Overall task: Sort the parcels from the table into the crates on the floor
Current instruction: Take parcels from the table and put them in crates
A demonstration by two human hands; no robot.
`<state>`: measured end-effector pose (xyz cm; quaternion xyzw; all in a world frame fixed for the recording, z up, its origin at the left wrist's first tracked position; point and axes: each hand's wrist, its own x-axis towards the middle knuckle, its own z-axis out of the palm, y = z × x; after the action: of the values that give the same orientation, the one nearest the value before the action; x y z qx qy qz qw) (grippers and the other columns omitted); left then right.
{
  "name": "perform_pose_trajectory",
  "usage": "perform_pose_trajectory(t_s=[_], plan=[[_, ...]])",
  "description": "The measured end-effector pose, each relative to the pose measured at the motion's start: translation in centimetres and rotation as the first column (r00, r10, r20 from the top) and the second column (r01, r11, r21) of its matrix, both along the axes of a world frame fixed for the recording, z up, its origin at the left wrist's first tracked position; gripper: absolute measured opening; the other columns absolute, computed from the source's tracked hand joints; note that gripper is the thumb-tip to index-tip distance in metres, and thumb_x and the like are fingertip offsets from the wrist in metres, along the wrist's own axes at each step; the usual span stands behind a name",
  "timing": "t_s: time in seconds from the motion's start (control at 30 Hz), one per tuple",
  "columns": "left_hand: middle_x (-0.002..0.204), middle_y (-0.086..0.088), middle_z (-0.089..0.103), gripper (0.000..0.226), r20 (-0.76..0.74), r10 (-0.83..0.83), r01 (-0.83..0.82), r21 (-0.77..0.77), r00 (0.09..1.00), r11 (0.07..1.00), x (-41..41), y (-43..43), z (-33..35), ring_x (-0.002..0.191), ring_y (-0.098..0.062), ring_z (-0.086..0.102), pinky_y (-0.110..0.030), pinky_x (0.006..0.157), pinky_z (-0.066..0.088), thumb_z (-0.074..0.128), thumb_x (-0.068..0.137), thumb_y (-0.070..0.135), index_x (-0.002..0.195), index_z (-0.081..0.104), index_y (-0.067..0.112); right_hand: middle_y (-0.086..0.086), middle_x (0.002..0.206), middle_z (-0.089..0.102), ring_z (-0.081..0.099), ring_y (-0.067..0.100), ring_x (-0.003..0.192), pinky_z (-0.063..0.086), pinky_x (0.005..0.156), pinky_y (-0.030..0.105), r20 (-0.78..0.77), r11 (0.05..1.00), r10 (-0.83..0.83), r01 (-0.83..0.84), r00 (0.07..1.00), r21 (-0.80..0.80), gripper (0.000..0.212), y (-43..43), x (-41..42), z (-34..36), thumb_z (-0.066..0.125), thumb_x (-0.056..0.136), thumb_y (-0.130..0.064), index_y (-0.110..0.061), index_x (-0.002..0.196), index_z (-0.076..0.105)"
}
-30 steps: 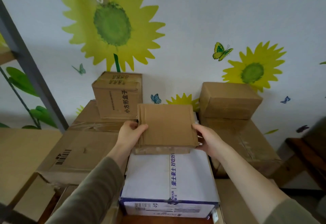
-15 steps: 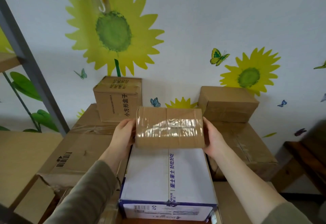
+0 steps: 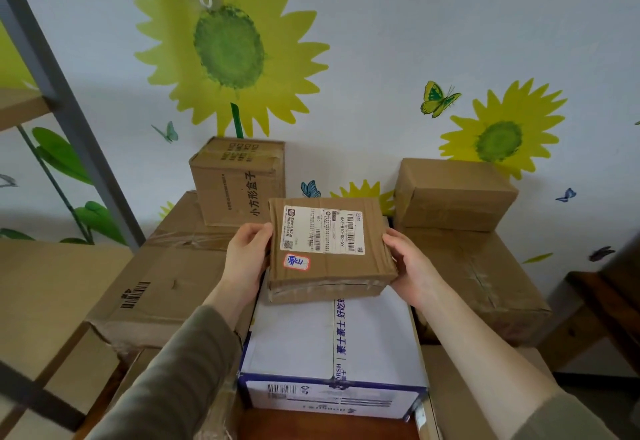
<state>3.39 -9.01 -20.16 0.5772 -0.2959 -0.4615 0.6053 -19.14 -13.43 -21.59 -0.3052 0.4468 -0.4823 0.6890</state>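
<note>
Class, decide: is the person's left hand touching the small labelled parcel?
Touching. The head view shows the left hand gripping the small labelled parcel at its left edge, with the thumb pressed against that edge and no gap.

Small brown parcel [image 3: 330,249] rotated between left hand [image 3: 246,257] and right hand [image 3: 414,264]: plain cardboard face up a second ago, taped face half a second ago, now shipping label [image 3: 322,229] and red-bordered sticker [image 3: 296,262] face up.

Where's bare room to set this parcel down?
Bare: the near half of the white box, in front of the held parcel, and the left brown box in front of the printed carton. Crowded: the back, with that carton and the small brown box.
</note>
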Motion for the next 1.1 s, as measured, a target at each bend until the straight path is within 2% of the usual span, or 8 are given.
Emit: perform_pose_trajectory(t_s=[0.3,0.43,0.63,0.7,0.8,0.93,1.03,1.1], plan=[[0.095,-0.009,0.067,0.008,0.050,0.034,-0.034,0.013,0.998,0.999,0.3,1.4,-0.1,0.083,-0.021,0.067,-0.032,0.073,0.056,0.051,0.096,0.020,0.094,0.056,0.014,0.003,0.097,0.069,0.062,0.017,0.090,0.050,0.074,0.032,0.009,1.000,0.024,-0.024,1.000,0.005,0.019,0.3,0.6,-0.1,0.049,0.095,-0.013,-0.023,0.102,0.064],[0.100,-0.009,0.066,0.011,0.032,0.051,-0.052,0.026,0.998,0.998,0.2,2.1,-0.1,0.083,-0.021,0.067,-0.035,0.075,0.056,0.054,0.094,0.024,0.102,0.054,0.016,-0.001,0.079,0.073,0.064,0.015,0.079,0.050,0.071,0.031,0.018,1.000,0.017,-0.017,1.000,0.011,0.016,1.3,1.0,-0.1,0.050,0.095,-0.012,-0.021,0.094,0.063],[0.091,-0.006,0.065,0.019,-0.064,0.003,-0.001,0.034,0.998,0.999,-0.4,3.9,0.9,0.076,-0.019,0.066,-0.034,0.068,0.056,0.054,0.093,0.023,0.109,0.049,0.014,0.005,0.093,0.072,0.067,0.017,0.083,0.052,0.075,0.031,-0.066,1.000,-0.017,0.015,0.998,-0.025,0.022,4.0,0.8,0.8,0.050,0.095,-0.011,-0.015,0.112,0.063],[0.092,-0.007,0.065,0.011,-0.090,-0.033,0.035,0.024,0.995,0.999,-0.4,4.6,1.1,0.077,-0.020,0.066,-0.035,0.069,0.056,0.054,0.094,0.022,0.102,0.050,0.015,0.009,0.101,0.070,0.066,0.020,0.088,0.052,0.080,0.033,-0.073,0.997,-0.069,0.066,0.995,-0.048,0.027,5.5,0.6,1.0,0.051,0.094,-0.010,-0.011,0.119,0.061],[0.096,-0.010,0.065,0.005,-0.111,-0.117,0.120,0.019,0.987,0.993,-0.3,6.1,1.1,0.086,-0.025,0.066,-0.042,0.081,0.055,0.053,0.094,0.020,0.090,0.050,0.019,0.013,0.109,0.068,0.065,0.024,0.095,0.051,0.088,0.037,-0.092,0.982,-0.179,0.172,0.980,-0.075,0.031,8.8,0.5,1.1,0.053,0.093,-0.010,-0.010,0.123,0.059],[0.094,-0.009,0.065,0.006,-0.113,-0.251,0.255,0.026,0.961,0.967,-0.7,8.7,0.8,0.084,-0.024,0.066,-0.041,0.080,0.055,0.052,0.094,0.019,0.089,0.049,0.019,0.010,0.105,0.070,0.067,0.021,0.093,0.053,0.077,0.034,-0.128,0.947,-0.323,0.319,0.938,-0.045,0.024,14.6,0.4,1.0,0.054,0.093,-0.013,-0.016,0.116,0.061],[0.101,-0.010,0.065,0.006,-0.093,-0.336,0.342,0.053,0.937,0.938,-1.5,10.9,0.1,0.090,-0.027,0.066,-0.041,0.080,0.055,0.052,0.095,0.022,0.098,0.051,0.016,0.008,0.104,0.071,0.069,0.019,0.090,0.055,0.069,0.030,-0.127,0.906,-0.422,0.423,0.898,-0.019,0.025,19.3,0.2,0.5,0.054,0.094,-0.015,-0.017,0.117,0.061],[0.095,-0.007,0.065,0.005,-0.080,-0.395,0.400,0.074,0.915,0.913,-2.5,12.5,-0.5,0.083,-0.023,0.066,-0.039,0.077,0.056,0.052,0.095,0.023,0.096,0.050,0.019,0.004,0.099,0.071,0.069,0.018,0.091,0.056,0.074,0.033,-0.128,0.872,-0.484,0.489,0.866,0.009,0.019,22.6,-0.3,0.1,0.055,0.094,-0.018,-0.021,0.112,0.060]])
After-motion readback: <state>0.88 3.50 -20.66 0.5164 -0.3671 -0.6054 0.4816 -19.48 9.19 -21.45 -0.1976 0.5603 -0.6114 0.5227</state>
